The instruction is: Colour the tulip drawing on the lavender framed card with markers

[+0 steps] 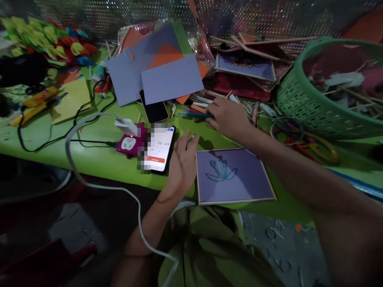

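A purple card [236, 191] with a thin wooden border lies near the table's front edge, bearing a green line drawing of flowers with a touch of red. Just left of it, my left hand [184, 159] has its fingers curled, with a small pale thing between them that I cannot make out. My right hand [226, 117] reaches beyond the card to a pile of pens [203, 99]. Its fingers are closed at the end of a teal pen [191, 114]. A lit phone [160, 153] rests beside my left hand.
A magenta power socket [129, 144] with a white cable sits left of the phone. Purple sheets [172, 79] partly cover a dark phone [155, 111]. A green basket [317, 107] and scissors [323, 149] are at right. Yellow paper [73, 99] lies at left.
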A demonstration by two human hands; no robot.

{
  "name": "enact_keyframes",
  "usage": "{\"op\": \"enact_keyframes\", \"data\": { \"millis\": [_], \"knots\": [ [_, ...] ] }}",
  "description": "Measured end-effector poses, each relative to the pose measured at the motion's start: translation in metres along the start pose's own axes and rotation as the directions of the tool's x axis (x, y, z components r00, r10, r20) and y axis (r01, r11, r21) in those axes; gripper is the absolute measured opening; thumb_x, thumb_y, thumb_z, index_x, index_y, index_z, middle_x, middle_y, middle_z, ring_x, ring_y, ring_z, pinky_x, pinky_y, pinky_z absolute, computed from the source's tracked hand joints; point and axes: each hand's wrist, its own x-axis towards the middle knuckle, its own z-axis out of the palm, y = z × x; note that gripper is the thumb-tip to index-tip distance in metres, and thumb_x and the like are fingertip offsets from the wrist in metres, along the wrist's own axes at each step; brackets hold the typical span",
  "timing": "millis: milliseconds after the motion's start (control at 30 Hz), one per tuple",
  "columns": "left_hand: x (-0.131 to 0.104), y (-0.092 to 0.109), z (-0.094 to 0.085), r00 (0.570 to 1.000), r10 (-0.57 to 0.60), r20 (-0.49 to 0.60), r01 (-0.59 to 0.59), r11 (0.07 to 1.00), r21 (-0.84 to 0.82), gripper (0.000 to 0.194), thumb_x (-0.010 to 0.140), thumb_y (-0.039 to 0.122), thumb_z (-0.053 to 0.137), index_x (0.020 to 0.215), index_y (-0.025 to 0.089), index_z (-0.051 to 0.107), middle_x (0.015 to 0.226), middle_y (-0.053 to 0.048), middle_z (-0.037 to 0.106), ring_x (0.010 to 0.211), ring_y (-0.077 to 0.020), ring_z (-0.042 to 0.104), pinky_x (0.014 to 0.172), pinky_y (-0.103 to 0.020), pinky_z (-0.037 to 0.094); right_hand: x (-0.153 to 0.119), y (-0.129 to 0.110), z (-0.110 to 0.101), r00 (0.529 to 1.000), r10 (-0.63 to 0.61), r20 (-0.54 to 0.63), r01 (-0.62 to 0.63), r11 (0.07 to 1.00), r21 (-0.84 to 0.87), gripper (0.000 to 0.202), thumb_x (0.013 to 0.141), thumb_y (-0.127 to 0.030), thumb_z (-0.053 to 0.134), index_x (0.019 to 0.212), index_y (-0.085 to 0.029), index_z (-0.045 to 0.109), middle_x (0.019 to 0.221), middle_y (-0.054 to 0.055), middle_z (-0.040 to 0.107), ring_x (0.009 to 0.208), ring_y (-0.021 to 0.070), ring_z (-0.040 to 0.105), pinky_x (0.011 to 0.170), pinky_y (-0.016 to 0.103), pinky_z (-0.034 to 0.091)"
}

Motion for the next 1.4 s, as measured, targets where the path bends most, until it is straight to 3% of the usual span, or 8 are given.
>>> {"op": "enact_keyframes", "data": {
  "millis": [333, 467, 667, 933, 1000, 1100, 1133, 1400],
  "knots": [
    [0.009, 0.010, -0.021, 0.956, 0.112, -0.273, -0.091, 0.992, 0.087, 0.052, 0.109, 0.033, 0.046, 0.160, 0.023, 0.048, 0.161, -0.014, 0.056, 0.154, -0.0271, 0.047, 0.128, -0.044, 0.034, -0.075, 0.019, -0.053, 0.993, -0.062, -0.100, 0.095, 0.922, 0.376, 0.018, 0.097, -0.038, 0.063, 0.102, -0.026, 0.076, 0.100, 0.008, 0.079, 0.092, 0.0294, 0.072, 0.077, 0.040, 0.053],
    [0.007, 0.019, -0.029, 0.984, 0.127, -0.125, -0.118, 0.990, 0.077, 0.042, 0.110, 0.037, 0.047, 0.148, 0.026, 0.062, 0.134, -0.013, 0.072, 0.134, -0.0295, 0.062, 0.113, -0.043, 0.042, -0.113, 0.011, -0.066, 0.993, 0.045, -0.106, 0.041, 0.719, 0.693, 0.016, 0.091, -0.047, 0.075, 0.092, -0.031, 0.077, 0.090, 0.003, 0.077, 0.077, 0.0232, 0.069, 0.069, 0.036, 0.052],
    [-0.007, 0.043, -0.030, 0.959, 0.280, 0.035, -0.281, 0.959, 0.029, 0.033, 0.112, 0.038, 0.043, 0.122, 0.022, 0.070, 0.097, -0.008, 0.075, 0.101, -0.0252, 0.067, 0.093, -0.039, 0.045, -0.140, -0.016, -0.054, 0.953, 0.300, 0.034, -0.088, 0.168, 0.982, 0.042, 0.069, -0.067, 0.091, 0.090, -0.033, 0.079, 0.091, 0.003, 0.076, 0.076, 0.0227, 0.070, 0.061, 0.036, 0.055],
    [-0.026, 0.050, -0.026, 0.925, 0.375, 0.066, -0.378, 0.925, 0.043, 0.030, 0.113, 0.035, 0.042, 0.114, 0.019, 0.067, 0.089, -0.007, 0.074, 0.092, -0.0240, 0.068, 0.084, -0.036, 0.042, -0.149, -0.043, -0.045, 0.963, 0.250, 0.099, -0.105, 0.011, 0.994, 0.040, 0.078, -0.066, 0.085, 0.075, -0.026, 0.080, 0.073, 0.003, 0.075, 0.054, 0.0157, 0.063, 0.046, 0.030, 0.050],
    [-0.032, 0.043, -0.029, 0.939, 0.341, 0.039, -0.342, 0.940, 0.018, 0.031, 0.113, 0.036, 0.040, 0.109, 0.020, 0.067, 0.088, -0.006, 0.075, 0.089, -0.0230, 0.068, 0.083, -0.036, 0.042, -0.149, -0.038, -0.049, 0.899, 0.437, 0.032, -0.053, 0.036, 0.998, 0.042, 0.074, -0.064, 0.087, 0.067, -0.024, 0.077, 0.063, 0.002, 0.070, 0.045, 0.0140, 0.058, 0.038, 0.028, 0.041],
    [-0.043, 0.029, -0.036, 0.979, 0.205, -0.017, -0.206, 0.978, -0.026, 0.031, 0.113, 0.035, 0.040, 0.103, 0.020, 0.065, 0.089, -0.005, 0.075, 0.083, -0.0214, 0.066, 0.081, -0.035, 0.043, -0.152, -0.018, -0.053, 0.656, 0.731, -0.191, 0.083, 0.182, 0.980, 0.045, 0.075, -0.061, 0.085, 0.056, -0.024, 0.067, 0.051, 0.000, 0.058, 0.036, 0.0117, 0.047, 0.033, 0.028, 0.029],
    [-0.046, 0.025, -0.039, 0.986, 0.166, -0.014, -0.167, 0.985, -0.037, 0.030, 0.113, 0.036, 0.041, 0.101, 0.021, 0.065, 0.087, -0.004, 0.075, 0.081, -0.0214, 0.065, 0.081, -0.035, 0.043, -0.154, -0.011, -0.052, 0.643, 0.735, -0.215, 0.090, 0.207, 0.974, 0.042, 0.075, -0.061, 0.085, 0.058, -0.025, 0.070, 0.051, -0.001, 0.056, 0.036, 0.0121, 0.047, 0.036, 0.030, 0.034],
    [-0.060, 0.014, -0.038, 0.965, 0.223, 0.135, -0.191, 0.958, -0.213, 0.024, 0.110, 0.035, 0.048, 0.108, 0.024, 0.069, 0.117, -0.006, 0.081, 0.113, -0.0224, 0.070, 0.102, -0.039, 0.048, -0.155, -0.008, -0.020, 0.836, 0.505, 0.214, -0.166, -0.139, 0.976, 0.026, 0.057, -0.042, 0.094, 0.071, -0.024, 0.080, 0.066, 0.004, 0.072, 0.057, 0.0177, 0.066, 0.053, 0.031, 0.051]
  ]
}}
